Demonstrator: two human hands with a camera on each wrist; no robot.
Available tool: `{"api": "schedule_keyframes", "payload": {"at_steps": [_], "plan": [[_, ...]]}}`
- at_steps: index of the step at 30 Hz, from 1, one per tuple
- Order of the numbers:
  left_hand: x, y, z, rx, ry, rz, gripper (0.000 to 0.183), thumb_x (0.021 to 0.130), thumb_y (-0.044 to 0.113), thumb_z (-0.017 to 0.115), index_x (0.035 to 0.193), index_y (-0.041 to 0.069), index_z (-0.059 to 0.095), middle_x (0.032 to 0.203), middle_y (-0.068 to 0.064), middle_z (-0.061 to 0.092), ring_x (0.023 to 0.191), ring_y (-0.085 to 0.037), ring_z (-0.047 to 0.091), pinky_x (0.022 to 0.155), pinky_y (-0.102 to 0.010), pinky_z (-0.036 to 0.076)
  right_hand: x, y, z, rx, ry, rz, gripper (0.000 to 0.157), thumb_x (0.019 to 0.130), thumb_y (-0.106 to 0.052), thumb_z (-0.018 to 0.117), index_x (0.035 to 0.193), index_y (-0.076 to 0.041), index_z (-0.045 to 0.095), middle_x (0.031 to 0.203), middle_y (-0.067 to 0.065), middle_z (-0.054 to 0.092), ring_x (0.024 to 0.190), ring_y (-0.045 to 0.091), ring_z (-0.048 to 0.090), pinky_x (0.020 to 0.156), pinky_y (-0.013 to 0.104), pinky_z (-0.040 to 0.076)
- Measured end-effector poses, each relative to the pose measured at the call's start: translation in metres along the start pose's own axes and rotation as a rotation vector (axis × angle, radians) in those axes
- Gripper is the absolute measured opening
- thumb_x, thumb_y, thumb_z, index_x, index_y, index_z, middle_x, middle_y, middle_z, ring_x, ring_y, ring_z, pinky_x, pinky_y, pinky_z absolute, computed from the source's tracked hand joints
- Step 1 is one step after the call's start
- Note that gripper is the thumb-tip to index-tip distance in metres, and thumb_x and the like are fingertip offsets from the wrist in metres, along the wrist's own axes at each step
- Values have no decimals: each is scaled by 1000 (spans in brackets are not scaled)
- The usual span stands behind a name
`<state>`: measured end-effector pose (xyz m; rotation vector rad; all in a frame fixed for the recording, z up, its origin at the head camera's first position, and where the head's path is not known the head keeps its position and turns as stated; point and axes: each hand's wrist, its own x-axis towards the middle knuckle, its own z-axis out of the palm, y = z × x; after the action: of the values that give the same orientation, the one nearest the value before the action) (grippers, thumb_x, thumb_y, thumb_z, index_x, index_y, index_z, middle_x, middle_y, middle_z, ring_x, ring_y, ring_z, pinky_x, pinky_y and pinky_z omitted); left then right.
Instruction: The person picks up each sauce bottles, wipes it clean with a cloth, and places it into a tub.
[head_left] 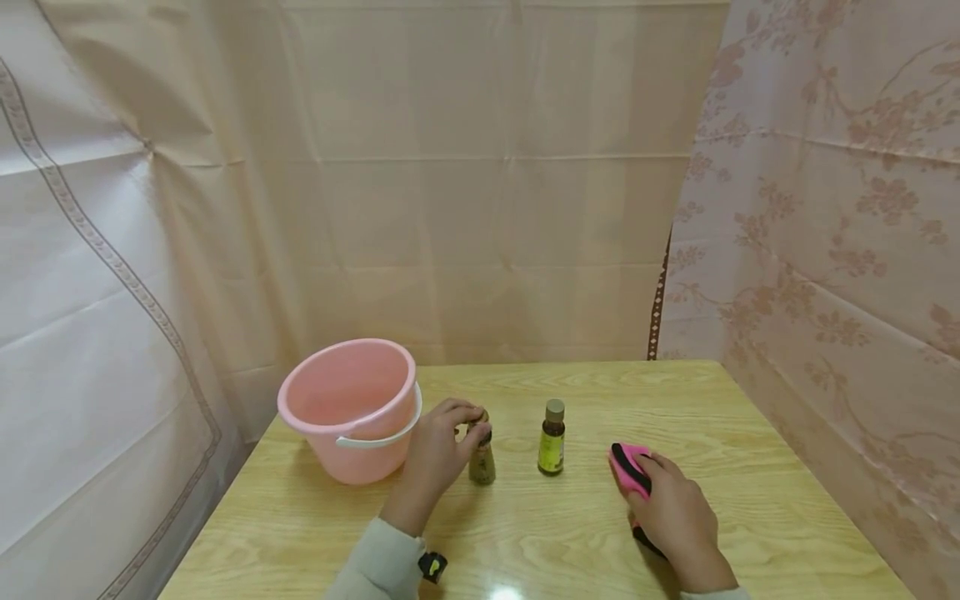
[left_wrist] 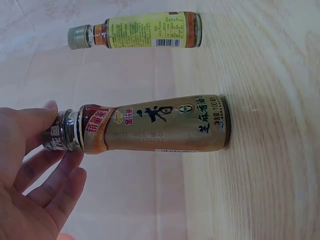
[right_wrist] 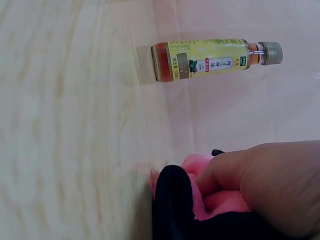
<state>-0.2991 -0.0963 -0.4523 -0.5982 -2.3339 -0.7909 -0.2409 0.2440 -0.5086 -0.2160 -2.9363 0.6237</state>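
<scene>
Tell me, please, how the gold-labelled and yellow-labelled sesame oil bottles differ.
The gold-labelled sesame oil bottle flares towards its base, while the yellow-labelled sesame oil bottle has a straight body below its shoulder. The left hand pinches the gold-labelled sesame oil bottle at the top; neither of the hands touches the yellow-labelled sesame oil bottle. Both are upright and capped.

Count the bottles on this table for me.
2. The gold-labelled bottle stands with its top in the left hand; the yellow-labelled bottle stands right of it. The pink bucket could hide more.
</scene>
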Motion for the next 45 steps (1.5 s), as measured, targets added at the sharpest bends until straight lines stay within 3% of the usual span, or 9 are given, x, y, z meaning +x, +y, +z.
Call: {"api": "schedule_keyframes", "payload": {"at_steps": [8,15,25,29,37,45], "plan": [[-10,6,-4,-44,8,-6,23,90,30,81,108,16,81,105,4,75,92,-11,72,72,-24,59,-1,0,-3,13,44,-59,62,85,-21,78,144,-11,61,147,23,56,115,48,65,67,50,55],[-15,9,-3,-45,33,-9,22,90,30,82,108,16,81,105,5,75,93,-10,71,72,-28,60,0,-1,-3,-11,-27,-61,78,78,-23,82,149,-10,54,151,28,46,102,53,62,67,57,55],[-18,10,-1,-45,77,44,22,92,30,80,107,15,81,107,5,75,93,-10,73,72,-23,58,2,3,-6,19,42,-80,63,82,-17,81,142,-10,63,144,25,58,115,51,64,75,58,55],[-21,11,0,-59,82,45,20,91,29,80,107,16,81,107,5,75,93,-10,73,72,-24,59,-1,3,-7,99,94,-88,60,82,-18,79,140,-8,65,138,24,63,111,45,67,76,55,55],[-25,15,1,-120,93,7,17,89,25,83,103,17,80,105,6,75,93,-10,73,72,-32,61,-5,-13,-4,368,113,-8,61,87,-19,75,146,-18,61,134,21,67,92,29,61,66,32,46],[-29,17,2,-163,105,11,14,88,23,84,98,16,79,104,4,76,94,-13,73,68,-34,61,-15,-38,-3,516,281,-12,57,86,-10,77,140,-23,66,134,10,70,93,25,62,63,23,49]]}}
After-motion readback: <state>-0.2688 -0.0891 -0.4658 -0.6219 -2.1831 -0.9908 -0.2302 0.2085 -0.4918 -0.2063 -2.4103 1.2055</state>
